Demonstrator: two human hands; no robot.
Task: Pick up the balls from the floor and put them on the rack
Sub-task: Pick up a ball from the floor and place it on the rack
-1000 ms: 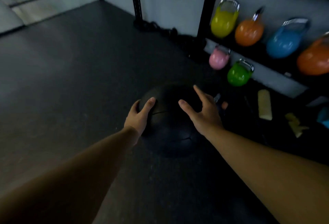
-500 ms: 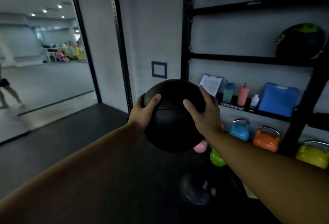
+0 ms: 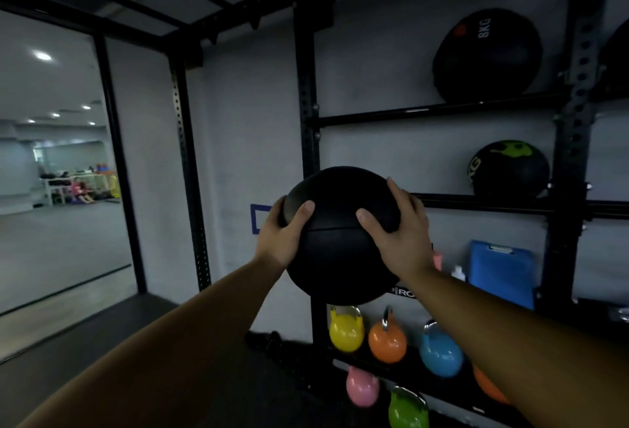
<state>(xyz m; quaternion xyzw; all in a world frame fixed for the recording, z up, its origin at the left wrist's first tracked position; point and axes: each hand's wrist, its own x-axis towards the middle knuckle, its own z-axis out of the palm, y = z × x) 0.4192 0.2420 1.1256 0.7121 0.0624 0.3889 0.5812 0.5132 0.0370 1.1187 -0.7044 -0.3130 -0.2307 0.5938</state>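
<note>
Head view: rack (image 3: 442, 109) with two balls (image 3: 486, 56), kettlebells (image 3: 386, 342) below

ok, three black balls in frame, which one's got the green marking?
The ball on the middle shelf, right of the held ball: green splash on top. The top-shelf ball reads 8KG with a red mark; the held one is plain black.
</note>
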